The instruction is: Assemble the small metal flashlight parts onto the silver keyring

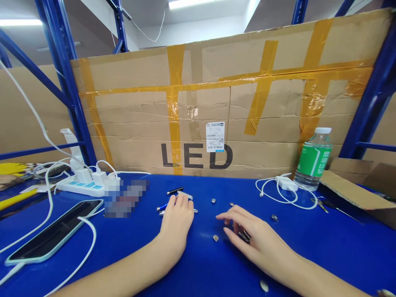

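My left hand [177,216] reaches down onto a small group of slim, pen-like tubes, its fingers together and curled, fingertips hidden. A silver tube [195,210] pokes out from under that hand, and a blue tube [162,208] shows at its left. Just beyond lie a black tube [175,191] and a silver-white tube [185,195]. My right hand [252,233] hovers low, index finger stretched left and lower fingers curled around dark, shiny metal pieces [244,236], whose shape is mostly hidden. Around it lie small round metal parts [215,238].
At left are a phone [52,231], white cables and a power strip [83,185]. A coiled white cable [280,187], a water bottle [314,159], pliers-like tools [323,205] and a cardboard flap [352,189] stand at right. A cardboard wall [139,123] closes the back.
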`<state>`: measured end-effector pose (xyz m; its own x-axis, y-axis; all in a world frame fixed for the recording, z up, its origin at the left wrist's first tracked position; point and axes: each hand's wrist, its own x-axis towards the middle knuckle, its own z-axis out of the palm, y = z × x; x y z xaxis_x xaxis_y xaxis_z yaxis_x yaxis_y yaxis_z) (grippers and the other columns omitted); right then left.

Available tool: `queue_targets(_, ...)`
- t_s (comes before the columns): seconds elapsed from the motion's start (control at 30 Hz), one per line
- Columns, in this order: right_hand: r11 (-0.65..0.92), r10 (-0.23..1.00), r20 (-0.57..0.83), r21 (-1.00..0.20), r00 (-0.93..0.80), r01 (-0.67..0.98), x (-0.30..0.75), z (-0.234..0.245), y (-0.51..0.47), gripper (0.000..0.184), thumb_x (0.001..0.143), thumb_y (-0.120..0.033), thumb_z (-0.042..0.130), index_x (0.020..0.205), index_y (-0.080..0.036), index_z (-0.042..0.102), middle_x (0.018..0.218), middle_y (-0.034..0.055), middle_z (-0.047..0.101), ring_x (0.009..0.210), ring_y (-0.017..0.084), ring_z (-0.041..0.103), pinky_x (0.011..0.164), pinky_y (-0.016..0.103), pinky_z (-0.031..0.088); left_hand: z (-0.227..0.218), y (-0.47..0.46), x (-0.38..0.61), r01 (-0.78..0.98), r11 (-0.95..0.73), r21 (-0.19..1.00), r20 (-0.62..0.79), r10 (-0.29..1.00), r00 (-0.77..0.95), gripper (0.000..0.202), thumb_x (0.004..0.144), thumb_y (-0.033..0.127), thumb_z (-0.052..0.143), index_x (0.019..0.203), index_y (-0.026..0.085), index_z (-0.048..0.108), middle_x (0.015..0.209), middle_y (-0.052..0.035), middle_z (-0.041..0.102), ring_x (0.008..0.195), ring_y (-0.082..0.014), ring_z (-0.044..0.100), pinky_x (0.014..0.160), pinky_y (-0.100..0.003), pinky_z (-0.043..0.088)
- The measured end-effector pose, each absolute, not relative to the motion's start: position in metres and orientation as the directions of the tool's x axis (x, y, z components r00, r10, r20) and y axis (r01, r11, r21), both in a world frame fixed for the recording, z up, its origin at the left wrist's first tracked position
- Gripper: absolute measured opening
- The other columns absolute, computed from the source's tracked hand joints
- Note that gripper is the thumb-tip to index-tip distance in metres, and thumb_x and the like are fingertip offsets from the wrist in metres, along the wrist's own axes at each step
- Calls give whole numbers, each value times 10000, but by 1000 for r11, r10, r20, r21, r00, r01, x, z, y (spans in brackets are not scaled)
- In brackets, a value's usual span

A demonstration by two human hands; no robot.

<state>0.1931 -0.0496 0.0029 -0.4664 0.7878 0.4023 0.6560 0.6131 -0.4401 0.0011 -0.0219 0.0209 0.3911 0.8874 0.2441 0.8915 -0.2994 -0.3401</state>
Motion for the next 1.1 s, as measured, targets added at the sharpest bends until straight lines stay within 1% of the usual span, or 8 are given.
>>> queue_targets(0.13, 612, 790, 382, -444, -480, 655, 193, 6, -52, 245, 883, -195, 402, 1072, -233, 552, 940, 21, 537, 694, 105, 546, 689, 275, 472, 17, -8, -6, 879, -371, -299, 392, 792, 468, 325, 796, 25, 412, 1067, 125, 560, 1102, -112, 569, 1041, -265, 488, 877, -394, 368)
queue_targets(0.23, 616, 787, 375, -429, -491, 661, 193, 8, -53, 236, 883, -187, 395, 1034, -232, 571, 977, 23, 532, 724, 110, 548, 706, 282, 467, 11, 8, -15, 891, -400, -217, 459, 763, 455, 347, 843, 33, 367, 1129, 135, 536, 1156, -88, 560, 1130, -252, 440, 927, -387, 332)
queue_targets(0.33, 606, 794, 373, -420, -479, 676, 194, 8, -50, 232, 886, -192, 391, 1018, -233, 577, 984, 22, 526, 705, 107, 541, 687, 278, 465, 5, 21, -22, 907, -393, -153, 445, 791, 419, 323, 890, 117, 377, 1175, 138, 527, 1252, -91, 516, 1202, -276, 381, 940, -406, 315)
queue_targets(0.53, 585, 808, 378, -419, -452, 694, 195, 8, -49, 224, 867, -184, 417, 1002, -228, 590, 965, 16, 532, 680, 102, 536, 659, 270, 462, 4, 25, -24, 919, -394, 6, 323, 870, 371, 272, 914, 187, 375, 1062, 169, 603, 1100, -81, 614, 1054, -255, 495, 839, -391, 357)
queue_targets(0.8, 577, 812, 388, -420, -436, 701, 195, 9, -51, 210, 857, -198, 440, 986, -236, 602, 956, 11, 550, 691, 111, 544, 667, 275, 465, 5, 32, -32, 920, -391, -19, 343, 862, 373, 223, 908, 168, 386, 944, 163, 606, 978, -75, 614, 939, -238, 507, 786, -364, 339)
queue_targets(0.97, 601, 792, 417, -412, -445, 685, 196, 10, -51, 200, 859, -218, 455, 979, -229, 616, 937, 21, 571, 726, 121, 550, 676, 264, 459, 1, 37, -34, 908, -419, 8, 369, 845, 387, 159, 908, 180, 401, 899, 148, 557, 937, -69, 599, 888, -217, 508, 753, -334, 343)
queue_targets(1.03, 612, 784, 431, -416, -447, 673, 196, 9, -50, 199, 864, -226, 456, 973, -226, 622, 933, 24, 578, 729, 120, 552, 678, 260, 458, 2, 36, -33, 903, -429, 8, 401, 829, 390, 152, 910, 155, 383, 897, 142, 534, 933, -70, 591, 887, -215, 507, 757, -337, 345)
queue_targets(1.1, 636, 764, 461, -418, -452, 649, 196, 9, -49, 197, 866, -230, 458, 959, -220, 632, 894, 26, 591, 704, 114, 552, 658, 249, 455, 6, 32, -30, 888, -459, -3, 492, 773, 401, 148, 909, 121, 363, 916, 137, 510, 942, -73, 581, 908, -214, 501, 774, -341, 345)
